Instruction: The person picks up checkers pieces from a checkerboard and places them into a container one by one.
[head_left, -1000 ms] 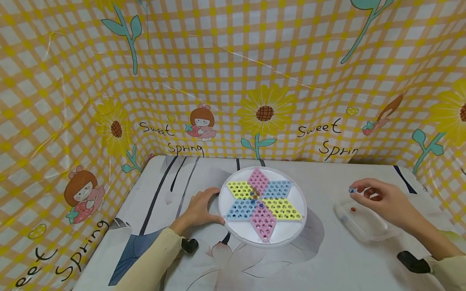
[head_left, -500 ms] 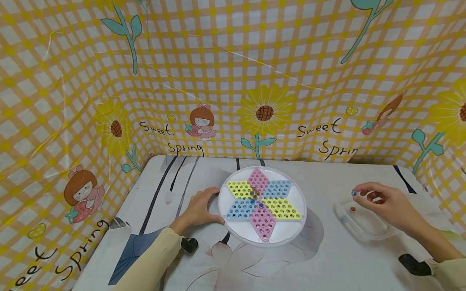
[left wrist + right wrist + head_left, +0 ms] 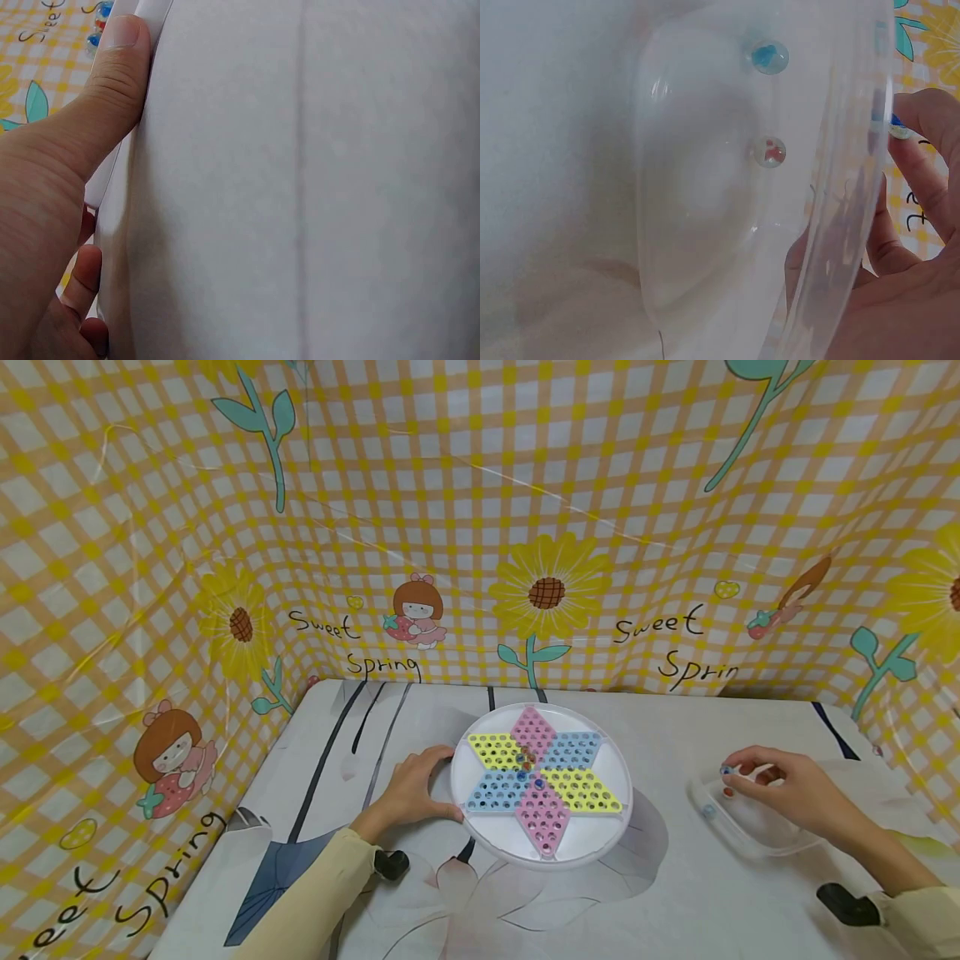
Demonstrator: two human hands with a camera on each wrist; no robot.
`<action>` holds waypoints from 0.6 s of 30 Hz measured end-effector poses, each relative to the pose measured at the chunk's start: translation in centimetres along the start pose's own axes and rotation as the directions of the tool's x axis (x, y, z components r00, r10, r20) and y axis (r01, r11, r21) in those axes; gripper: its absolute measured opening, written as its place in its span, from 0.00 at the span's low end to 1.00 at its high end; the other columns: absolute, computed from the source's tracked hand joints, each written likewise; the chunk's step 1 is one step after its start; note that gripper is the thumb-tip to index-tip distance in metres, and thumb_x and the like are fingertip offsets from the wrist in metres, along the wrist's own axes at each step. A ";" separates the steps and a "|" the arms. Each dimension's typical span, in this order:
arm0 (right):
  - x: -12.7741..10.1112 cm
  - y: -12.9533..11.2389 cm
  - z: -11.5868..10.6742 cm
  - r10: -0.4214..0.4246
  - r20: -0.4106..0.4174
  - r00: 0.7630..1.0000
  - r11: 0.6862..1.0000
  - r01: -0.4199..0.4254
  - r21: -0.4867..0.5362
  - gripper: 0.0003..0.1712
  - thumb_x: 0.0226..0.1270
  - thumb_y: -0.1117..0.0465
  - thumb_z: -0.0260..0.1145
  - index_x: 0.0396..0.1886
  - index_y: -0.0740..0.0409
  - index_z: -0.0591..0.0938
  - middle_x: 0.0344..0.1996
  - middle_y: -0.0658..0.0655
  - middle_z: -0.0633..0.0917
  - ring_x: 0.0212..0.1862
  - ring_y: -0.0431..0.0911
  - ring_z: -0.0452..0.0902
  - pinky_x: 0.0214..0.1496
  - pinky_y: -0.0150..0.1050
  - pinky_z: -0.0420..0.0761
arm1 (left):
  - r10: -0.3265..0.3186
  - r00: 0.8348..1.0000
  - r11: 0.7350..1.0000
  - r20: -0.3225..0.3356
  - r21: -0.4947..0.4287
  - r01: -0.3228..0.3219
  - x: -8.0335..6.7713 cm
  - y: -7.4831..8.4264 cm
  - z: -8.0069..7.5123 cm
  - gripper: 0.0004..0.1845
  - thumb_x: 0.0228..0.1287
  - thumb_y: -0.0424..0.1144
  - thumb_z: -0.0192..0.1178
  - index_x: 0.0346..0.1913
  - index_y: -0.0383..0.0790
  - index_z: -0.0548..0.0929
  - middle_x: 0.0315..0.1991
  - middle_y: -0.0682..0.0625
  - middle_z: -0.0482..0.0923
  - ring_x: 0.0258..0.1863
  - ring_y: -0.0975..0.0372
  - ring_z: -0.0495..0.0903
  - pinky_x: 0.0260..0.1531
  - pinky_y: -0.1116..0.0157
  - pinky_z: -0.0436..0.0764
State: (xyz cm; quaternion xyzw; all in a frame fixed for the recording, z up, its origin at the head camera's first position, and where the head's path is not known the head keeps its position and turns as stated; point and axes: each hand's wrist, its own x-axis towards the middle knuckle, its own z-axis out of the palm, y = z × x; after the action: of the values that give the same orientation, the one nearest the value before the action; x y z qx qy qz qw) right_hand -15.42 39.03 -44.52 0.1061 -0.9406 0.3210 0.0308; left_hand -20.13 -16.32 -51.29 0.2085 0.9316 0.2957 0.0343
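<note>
A round white Chinese checkers board [image 3: 491, 835] with a pink, yellow and blue star lies mid-table. My left hand [image 3: 408, 789] holds its left edge, the thumb [image 3: 120, 71] on the rim and the other fingers lower along the side. Several marbles sit near the star's centre, among them a blue marble [image 3: 539, 785]. Over at the right, my right hand [image 3: 795, 789] pinches a blue-and-white marble [image 3: 900, 129] between thumb and index finger, above a clear plastic container [image 3: 649, 195]. Inside that lie a red marble [image 3: 769, 151] and a light-blue marble [image 3: 769, 57].
A white cloth with dark lines and flower prints covers the table [image 3: 585, 918]. Yellow checked fabric [image 3: 450, 527] with sunflowers hangs behind it and along both sides. Table surface separates the board from the container.
My right hand has dipped slightly, bringing the pinched marble lower, over the far-left part of the container. My left hand and the board have stayed in place.
</note>
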 end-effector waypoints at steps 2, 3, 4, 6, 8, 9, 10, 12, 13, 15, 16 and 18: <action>0.2 0.0 0.2 0.009 0.013 1.000 1.000 -0.009 -0.002 0.09 0.70 0.56 0.72 0.46 0.53 0.87 0.40 0.56 0.85 0.33 0.37 0.76 0.31 0.34 0.74 | 0.003 1.000 1.000 -0.002 -0.001 -0.003 0.0 -0.1 0.0 0.57 0.40 0.59 0.84 0.74 0.46 0.68 0.74 0.51 0.68 0.60 0.54 0.70 0.53 0.53 0.65; 0.2 0.0 0.2 0.010 0.024 1.000 1.000 -0.010 -0.008 0.09 0.70 0.56 0.72 0.46 0.53 0.87 0.40 0.56 0.85 0.34 0.37 0.76 0.31 0.34 0.74 | 0.006 1.000 1.000 -0.003 -0.002 -0.006 0.0 -0.1 0.0 0.57 0.40 0.58 0.84 0.74 0.46 0.68 0.74 0.50 0.68 0.60 0.54 0.70 0.53 0.53 0.65; 0.3 0.0 0.3 0.014 0.028 1.000 1.000 -0.013 -0.013 0.09 0.70 0.56 0.72 0.46 0.53 0.87 0.40 0.56 0.85 0.34 0.37 0.76 0.32 0.34 0.74 | 0.006 1.000 1.000 -0.002 -0.004 -0.007 0.0 -0.1 0.0 0.57 0.41 0.58 0.84 0.75 0.46 0.68 0.75 0.50 0.67 0.60 0.54 0.70 0.53 0.53 0.65; 0.4 0.0 0.3 0.019 0.035 0.999 1.000 -0.018 -0.024 0.10 0.70 0.56 0.72 0.47 0.53 0.86 0.41 0.55 0.85 0.34 0.36 0.75 0.32 0.34 0.74 | 0.010 1.000 1.000 -0.005 -0.008 -0.010 0.0 -0.1 0.0 0.57 0.41 0.58 0.84 0.75 0.45 0.68 0.75 0.50 0.67 0.60 0.54 0.70 0.53 0.53 0.65; 0.5 -0.1 0.4 0.020 0.045 0.999 0.999 -0.019 -0.027 0.11 0.70 0.56 0.72 0.47 0.54 0.86 0.41 0.56 0.85 0.34 0.36 0.75 0.32 0.34 0.74 | 0.010 1.000 1.000 -0.006 -0.012 -0.011 0.0 -0.1 0.0 0.57 0.40 0.58 0.84 0.75 0.45 0.68 0.74 0.50 0.67 0.59 0.54 0.70 0.52 0.53 0.64; 0.5 -0.2 0.4 0.020 0.052 0.998 0.999 -0.018 -0.029 0.11 0.70 0.56 0.72 0.48 0.54 0.86 0.41 0.56 0.85 0.34 0.37 0.75 0.32 0.34 0.74 | 0.008 1.000 1.000 -0.005 -0.014 -0.008 0.0 -0.1 0.0 0.57 0.40 0.58 0.84 0.75 0.45 0.68 0.75 0.50 0.67 0.59 0.54 0.70 0.52 0.54 0.64; 0.6 -0.2 0.4 0.024 0.054 0.998 0.999 -0.023 -0.028 0.11 0.70 0.56 0.72 0.48 0.54 0.86 0.42 0.56 0.85 0.34 0.37 0.75 0.32 0.34 0.74 | 0.005 1.000 1.000 -0.004 -0.014 -0.005 0.0 -0.1 0.0 0.57 0.40 0.58 0.84 0.75 0.46 0.68 0.75 0.51 0.67 0.60 0.54 0.70 0.53 0.54 0.64; 0.6 -0.2 0.5 0.034 0.064 0.997 0.999 -0.033 -0.024 0.12 0.70 0.55 0.72 0.49 0.55 0.86 0.42 0.56 0.84 0.35 0.37 0.74 0.32 0.34 0.74 | 0.004 1.000 1.000 -0.006 -0.016 -0.004 0.0 -0.1 0.0 0.57 0.40 0.58 0.84 0.74 0.46 0.69 0.74 0.51 0.68 0.60 0.54 0.70 0.53 0.53 0.64; 0.6 -0.2 0.5 0.035 0.067 0.997 0.999 -0.033 -0.025 0.12 0.70 0.55 0.72 0.49 0.55 0.86 0.43 0.57 0.84 0.35 0.37 0.74 0.32 0.34 0.73 | 0.003 1.000 1.000 -0.006 -0.018 -0.003 0.0 -0.1 0.0 0.57 0.40 0.58 0.84 0.74 0.46 0.69 0.74 0.51 0.68 0.60 0.55 0.70 0.53 0.53 0.64; 0.6 -0.2 0.6 0.033 0.070 0.997 0.999 -0.032 -0.026 0.12 0.70 0.55 0.72 0.49 0.55 0.86 0.43 0.57 0.84 0.35 0.37 0.74 0.32 0.34 0.73 | 0.001 1.000 1.000 -0.005 -0.019 -0.001 -0.1 -0.1 0.0 0.57 0.39 0.58 0.84 0.74 0.46 0.69 0.74 0.52 0.68 0.59 0.55 0.70 0.53 0.53 0.64; 0.6 -0.2 0.6 0.031 0.068 0.997 0.999 -0.030 -0.026 0.12 0.70 0.55 0.72 0.49 0.54 0.86 0.42 0.56 0.84 0.35 0.37 0.74 0.32 0.34 0.73 | 0.001 1.000 1.000 -0.005 -0.019 -0.001 -0.1 -0.1 0.0 0.57 0.39 0.58 0.84 0.74 0.46 0.69 0.74 0.52 0.68 0.59 0.55 0.70 0.53 0.54 0.64; 0.6 -0.1 0.7 0.024 0.061 0.998 0.999 -0.022 -0.025 0.12 0.69 0.56 0.73 0.48 0.54 0.86 0.42 0.56 0.84 0.34 0.37 0.74 0.32 0.34 0.73 | 0.003 1.000 1.000 -0.003 -0.020 -0.003 -0.1 -0.1 0.0 0.57 0.39 0.58 0.84 0.74 0.46 0.69 0.74 0.52 0.68 0.59 0.55 0.70 0.53 0.54 0.63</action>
State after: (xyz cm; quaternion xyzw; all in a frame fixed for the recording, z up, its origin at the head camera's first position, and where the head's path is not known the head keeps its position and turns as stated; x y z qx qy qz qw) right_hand -15.98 38.44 -44.91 0.1047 -0.9461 0.3066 -0.0004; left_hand -20.09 -16.46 -51.32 0.2090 0.9283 0.3055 0.0346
